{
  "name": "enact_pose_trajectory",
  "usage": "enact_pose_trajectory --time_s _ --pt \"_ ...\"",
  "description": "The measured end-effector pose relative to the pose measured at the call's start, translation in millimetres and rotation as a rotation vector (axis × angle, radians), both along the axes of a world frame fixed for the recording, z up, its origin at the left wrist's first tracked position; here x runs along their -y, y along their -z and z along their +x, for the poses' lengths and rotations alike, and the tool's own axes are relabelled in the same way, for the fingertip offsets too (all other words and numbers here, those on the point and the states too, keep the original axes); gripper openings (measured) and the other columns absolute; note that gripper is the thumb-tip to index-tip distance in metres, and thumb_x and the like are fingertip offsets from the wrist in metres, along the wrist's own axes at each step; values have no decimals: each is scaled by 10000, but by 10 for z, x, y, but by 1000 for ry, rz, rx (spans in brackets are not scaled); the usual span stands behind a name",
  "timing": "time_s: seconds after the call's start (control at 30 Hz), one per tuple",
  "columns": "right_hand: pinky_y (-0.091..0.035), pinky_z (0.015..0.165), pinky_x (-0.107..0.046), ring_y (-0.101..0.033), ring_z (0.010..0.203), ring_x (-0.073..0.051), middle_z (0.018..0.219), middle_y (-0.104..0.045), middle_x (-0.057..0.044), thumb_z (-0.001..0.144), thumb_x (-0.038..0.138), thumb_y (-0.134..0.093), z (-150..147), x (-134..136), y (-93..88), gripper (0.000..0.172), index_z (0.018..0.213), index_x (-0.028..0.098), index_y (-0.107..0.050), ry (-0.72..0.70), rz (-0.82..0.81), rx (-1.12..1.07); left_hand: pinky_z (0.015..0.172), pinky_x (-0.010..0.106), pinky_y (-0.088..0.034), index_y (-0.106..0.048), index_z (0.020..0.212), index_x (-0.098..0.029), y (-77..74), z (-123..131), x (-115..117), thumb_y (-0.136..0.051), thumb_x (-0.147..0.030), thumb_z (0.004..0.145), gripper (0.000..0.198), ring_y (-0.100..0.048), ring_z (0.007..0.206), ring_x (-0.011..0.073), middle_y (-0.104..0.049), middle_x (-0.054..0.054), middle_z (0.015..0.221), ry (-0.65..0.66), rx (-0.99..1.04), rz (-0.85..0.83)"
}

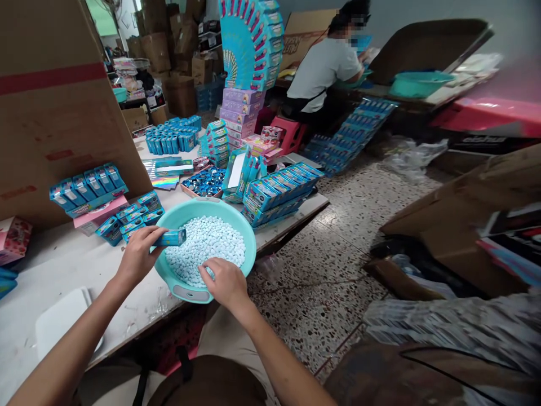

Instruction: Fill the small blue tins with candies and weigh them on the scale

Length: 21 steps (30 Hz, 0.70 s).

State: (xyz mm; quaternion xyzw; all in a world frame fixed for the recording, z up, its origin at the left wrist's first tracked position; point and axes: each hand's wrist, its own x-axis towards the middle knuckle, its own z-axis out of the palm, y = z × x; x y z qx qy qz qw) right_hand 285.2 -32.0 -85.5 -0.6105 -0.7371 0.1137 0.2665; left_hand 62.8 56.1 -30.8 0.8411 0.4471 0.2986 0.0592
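The left hand (141,251) gripped a small blue carton (172,238) between thumb and fingers, lying nearly level over the left side of the turquoise basin (252,239), perhaps so that anything dropped would land back among the pale pellets (213,234). The right hand (226,280) was bent low over the near side of the pellets, thumb and forefinger curled towards each other; whether they pinched any could not be told. The basin sat at the near edge of the table (127,299), probably to keep it within easy reach of both hands, with a cluster of blue cartons (137,217) just beyond the left hand. The basin's underside was hidden, so whether the table alone bore it was unclear. The fingers covered the carton's left end, and its right end was too small to read as open or closed. The left forearm partly covered a white lid-like piece (63,321).
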Motion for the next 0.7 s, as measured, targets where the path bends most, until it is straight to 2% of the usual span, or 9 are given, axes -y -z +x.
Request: enact_pose_trajectory --time_s 0.1,0.2,0.27,0.37,0.53,0.6,0.7 --pt "-387 689 -263 -621 802 -160 830 -691 -35 928 329 -460 0 1 12 254 824 205 -656 3 -7 -2 887 431 -448 -686 1041 -258 9 0 -4 -610 -324 779 281 -596 960 270 -676 88 1024 -17 15 -18" --pt "-381 689 -262 -621 809 -165 830 -691 -37 928 326 -460 -2 5 8 254 820 203 -653 6 -15 0 926 437 -432 -687 1039 -257 -52 2 51 -634 -327 768 285 -591 996 275 -675 81 1038 -50 81 -19" --pt "-376 681 -262 -619 802 -166 823 -688 -39 927 325 -459 -3 7 1 254 817 202 -652 6 -19 2 960 433 -422 -684 1037 -258 -108 16 103 -660 -342 751 299 -584 1023 271 -667 68 1070 -71 183 -37" --pt "-368 667 -265 -616 786 -172 800 -683 -41 924 322 -462 -6 7 -2 255 799 202 -649 14 -22 12 966 428 -440 -655 1075 -230 -141 49 151 -716 -383 695 415 -582 1041 265 -655 56 1095 -143 460 -124" --pt "-377 680 -270 -623 783 -178 824 -699 -37 919 319 -467 3 29 32 247 819 207 -663 5 -2 -18 901 419 -502 -570 1129 -215 -23 -7 272 -701 -485 686 535 -614 1001 244 -653 71 1082 -157 914 -392" --pt "-384 684 -272 -627 787 -182 850 -708 -43 919 323 -463 17 51 51 254 842 205 -674 0 0 -24 907 417 -504 -524 1158 -237 55 -146 415 -676 -536 696 571 -607 1041 246 -632 81 1131 -187 996 -388" --pt "-389 680 -270 -631 801 -190 882 -716 -59 920 333 -446 43 79 87 285 863 194 -688 -6 -12 -18 939 405 -487 -458 1176 -257 196 -525 739 -658 -563 707 595 -576 1112 243 -594 87 1180 -356 1033 -283"
